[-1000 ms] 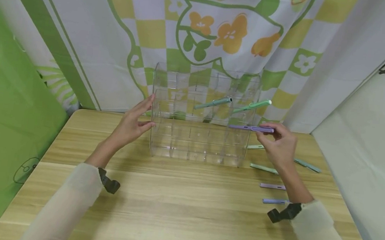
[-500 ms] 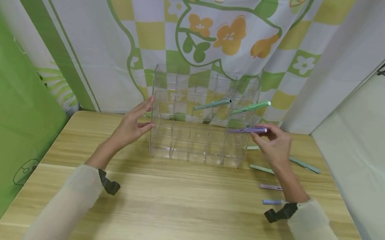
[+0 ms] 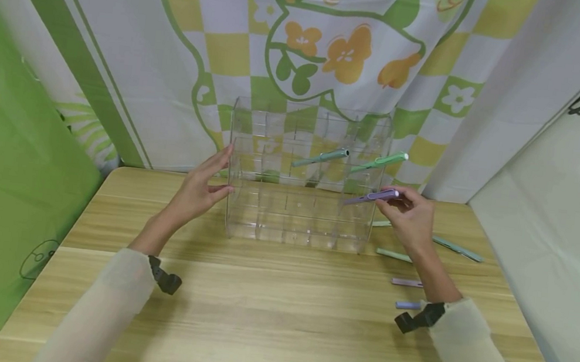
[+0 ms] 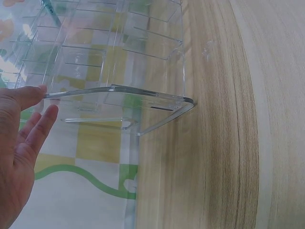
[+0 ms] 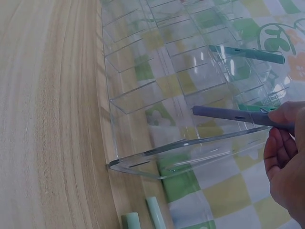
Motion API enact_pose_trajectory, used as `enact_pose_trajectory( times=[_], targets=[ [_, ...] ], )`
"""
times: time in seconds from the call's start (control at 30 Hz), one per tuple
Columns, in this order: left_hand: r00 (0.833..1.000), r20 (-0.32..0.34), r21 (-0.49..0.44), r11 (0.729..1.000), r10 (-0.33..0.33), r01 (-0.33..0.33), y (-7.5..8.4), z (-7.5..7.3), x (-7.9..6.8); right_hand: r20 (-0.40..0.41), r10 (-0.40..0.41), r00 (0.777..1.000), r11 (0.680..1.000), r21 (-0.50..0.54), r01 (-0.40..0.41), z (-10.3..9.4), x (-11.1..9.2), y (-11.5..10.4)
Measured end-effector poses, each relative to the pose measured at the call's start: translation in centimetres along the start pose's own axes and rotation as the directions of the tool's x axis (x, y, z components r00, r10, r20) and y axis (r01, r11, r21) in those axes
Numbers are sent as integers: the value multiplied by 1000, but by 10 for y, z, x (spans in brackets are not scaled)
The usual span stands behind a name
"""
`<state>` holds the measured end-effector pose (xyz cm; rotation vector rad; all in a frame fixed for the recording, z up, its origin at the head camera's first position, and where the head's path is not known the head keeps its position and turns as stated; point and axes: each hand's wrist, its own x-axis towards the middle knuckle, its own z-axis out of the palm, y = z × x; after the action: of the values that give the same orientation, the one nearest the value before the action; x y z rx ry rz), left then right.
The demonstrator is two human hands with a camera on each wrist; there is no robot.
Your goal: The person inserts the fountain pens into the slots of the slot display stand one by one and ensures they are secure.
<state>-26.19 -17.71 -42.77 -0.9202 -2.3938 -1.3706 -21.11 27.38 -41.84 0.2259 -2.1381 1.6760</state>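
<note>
1. Beneath both hands spreads the wood-grain table (image 3: 275, 321).
2. Between the two hands stands a clear rack (image 3: 277, 221), its tiers split into small compartments.
3. Against the rack's left side rests the left hand (image 3: 199, 186), fingers fairly straight, apparently to steady it.
4. Beside the rack's right side, the right hand (image 3: 411, 214) pinches a purple pen (image 3: 372, 197) near its pale end; the pen slants down leftward from the fingertips. Whether its tip is inside a compartment, I cannot tell. The step in hand looks like fitting this pen into the rack; the next move seems to call for lining the tip up with one compartment, easing it in and letting go.
5. Beyond the right hand, to its left, a teal pen (image 3: 322, 158) and a bright green pen (image 3: 381, 162) lean in the rack.
6. Around the right hand and wrist lie loose pens (image 3: 393, 255), pale green, teal, pink and blue, several partly hidden.
</note>
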Motion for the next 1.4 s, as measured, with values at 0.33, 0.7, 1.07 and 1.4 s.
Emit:
enact_pose_trajectory(
  times=[0.33,0.7,1.07,1.4],
  targets=[
    [1000,9,-16,1000,-17,17,2,0,0,-20,18,1000,999,28,-18,1,0,2],
    [1000,8,-22,1000,-10,10,0,0,0,-25,31,999,1000,-1,-31,-6,-5,2],
    [1000,3,-13,1000,-8,8,1,0,0,38,-4,999,1000,-21,5,-24,-10,5],
    [1000,4,-2,1000,-10,10,2,0,0,158,-4,987,994,-109,21,-43,-21,7]
  ],
)
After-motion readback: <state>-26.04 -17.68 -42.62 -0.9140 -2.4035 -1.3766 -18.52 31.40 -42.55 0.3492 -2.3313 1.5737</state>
